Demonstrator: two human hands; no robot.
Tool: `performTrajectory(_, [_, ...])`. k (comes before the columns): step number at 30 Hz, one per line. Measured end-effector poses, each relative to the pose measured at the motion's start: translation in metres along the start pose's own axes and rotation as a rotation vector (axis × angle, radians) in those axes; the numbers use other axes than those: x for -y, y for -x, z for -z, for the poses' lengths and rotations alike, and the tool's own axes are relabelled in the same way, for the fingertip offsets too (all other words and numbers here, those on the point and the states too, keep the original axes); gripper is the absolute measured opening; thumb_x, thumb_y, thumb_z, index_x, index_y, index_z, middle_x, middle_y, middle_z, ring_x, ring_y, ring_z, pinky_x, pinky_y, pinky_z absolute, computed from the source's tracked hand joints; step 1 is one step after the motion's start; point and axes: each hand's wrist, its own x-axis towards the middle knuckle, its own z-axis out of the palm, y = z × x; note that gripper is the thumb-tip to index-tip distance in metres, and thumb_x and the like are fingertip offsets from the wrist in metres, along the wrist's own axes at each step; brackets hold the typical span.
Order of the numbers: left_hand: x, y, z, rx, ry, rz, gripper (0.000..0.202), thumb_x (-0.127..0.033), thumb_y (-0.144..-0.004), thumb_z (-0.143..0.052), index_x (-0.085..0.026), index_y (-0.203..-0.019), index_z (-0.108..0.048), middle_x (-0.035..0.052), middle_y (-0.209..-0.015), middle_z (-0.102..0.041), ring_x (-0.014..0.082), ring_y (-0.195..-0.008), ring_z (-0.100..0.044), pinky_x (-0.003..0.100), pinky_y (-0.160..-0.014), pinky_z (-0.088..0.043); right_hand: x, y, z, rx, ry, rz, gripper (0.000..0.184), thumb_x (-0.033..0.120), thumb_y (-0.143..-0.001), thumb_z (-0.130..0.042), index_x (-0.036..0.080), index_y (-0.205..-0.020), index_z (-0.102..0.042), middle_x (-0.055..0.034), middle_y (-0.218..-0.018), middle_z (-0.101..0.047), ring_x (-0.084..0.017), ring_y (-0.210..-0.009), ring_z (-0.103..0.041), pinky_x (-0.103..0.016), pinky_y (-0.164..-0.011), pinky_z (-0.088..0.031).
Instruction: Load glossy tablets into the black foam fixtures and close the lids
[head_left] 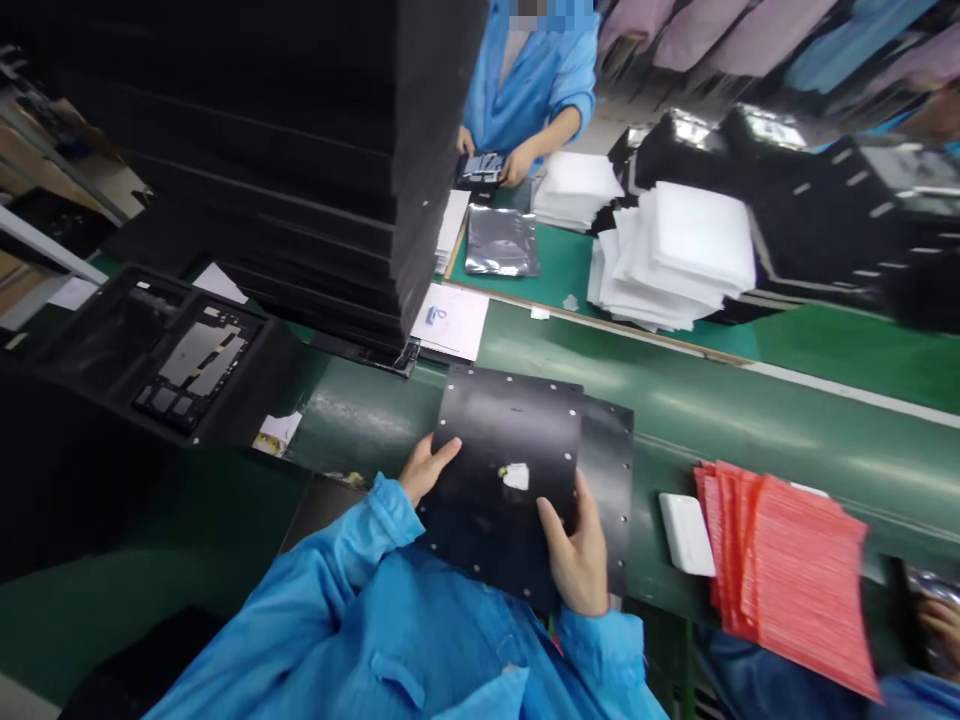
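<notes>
The person's left hand (pixel 427 470) lay against the left edge of a thin black perforated sheet (pixel 487 520), its fingers spread, and whether it gripped or only steadied that edge could not be told. The right hand (pixel 576 560) was curled over the sheet's right edge, grasping it. A second black perforated sheet (pixel 609 480) lay offset beneath, showing to the right, on a glossy green conveyor belt (pixel 780 420). The main risk seemed to be that offset: a loose hold on the left could have let the upper sheet slip and skew off the lower one. A tall stack of black foam sheets (pixel 300 170), far and to the left, also looked liable to topple if bumped. Left of the hands, a black moulded tray (pixel 225 410) held flat grey and dark parts (pixel 199 355) in its recess. Farther off, a flat silver bag (pixel 501 240) lay with its contents unclear, near a co-worker's hands (pixel 487 165) on a dark item. To the near right lay a stack of red bags (pixel 802 580).
</notes>
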Motion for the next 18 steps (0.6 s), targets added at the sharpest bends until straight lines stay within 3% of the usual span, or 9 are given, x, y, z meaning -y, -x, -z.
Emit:
performTrajectory(4, [0.004,-0.014,-0.064,0.075,-0.041,-0.06,0.066,-0.052,-0.08,-0.059,-0.02,-0.135,-0.045,0.0073,-0.14,-0.049,0.025,-0.13,-0.045,0.039,-0.11,-0.036,-0.033,-0.021,0.05,-0.065,0.022,0.001,0.068,0.053,-0.076,-0.06,0.02,-0.135,-0.048,-0.0109,-0.138,-0.049,-0.029,-0.131,-0.041,-0.048,-0.111,-0.029])
performTrajectory(8, [0.007,-0.021,-0.102,-0.005,-0.212,-0.119,0.068,-0.048,-0.083,-0.054,-0.02,-0.142,-0.034,0.0062,-0.146,-0.042,0.0225,-0.135,-0.038,0.035,-0.112,-0.032,-0.07,-0.049,0.087,-0.011,-0.017,0.014,0.062,0.057,-0.076,-0.057,0.02,-0.126,-0.056,-0.0119,-0.145,-0.04,-0.028,-0.135,-0.035,-0.046,-0.111,-0.028])
performTrajectory(12, [0.005,-0.023,-0.117,-0.133,-0.468,-0.203,0.066,-0.05,-0.083,-0.054,-0.018,-0.138,-0.039,0.0084,-0.141,-0.048,0.0231,-0.13,-0.044,0.035,-0.11,-0.033,-0.118,-0.086,0.107,-0.004,-0.043,0.039,0.063,0.062,-0.079,-0.048,0.018,-0.125,-0.055,-0.0145,-0.143,-0.043,-0.027,-0.133,-0.037,-0.048,-0.109,-0.029])
performTrajectory(15, [0.002,-0.021,-0.12,-0.176,-0.589,-0.237,0.066,-0.051,-0.079,-0.057,-0.015,-0.132,-0.046,0.0107,-0.131,-0.056,0.0243,-0.122,-0.052,0.036,-0.106,-0.037,-0.165,-0.111,0.104,-0.054,0.14,0.033,0.08,0.068,-0.068,-0.055,0.014,-0.128,-0.05,-0.0201,-0.141,-0.044,-0.034,-0.134,-0.032,-0.057,-0.108,-0.022])
performTrajectory(18, [-0.001,-0.018,-0.121,-0.212,-0.645,-0.232,0.063,-0.051,-0.078,-0.057,-0.014,-0.129,-0.049,0.0104,-0.126,-0.06,0.0244,-0.118,-0.054,0.036,-0.104,-0.039,-0.206,-0.125,0.096,0.016,0.293,0.054,0.072,0.068,-0.067,-0.055,0.014,-0.113,-0.057,-0.0223,-0.132,-0.051,-0.038,-0.128,-0.036,-0.062,-0.103,-0.023])
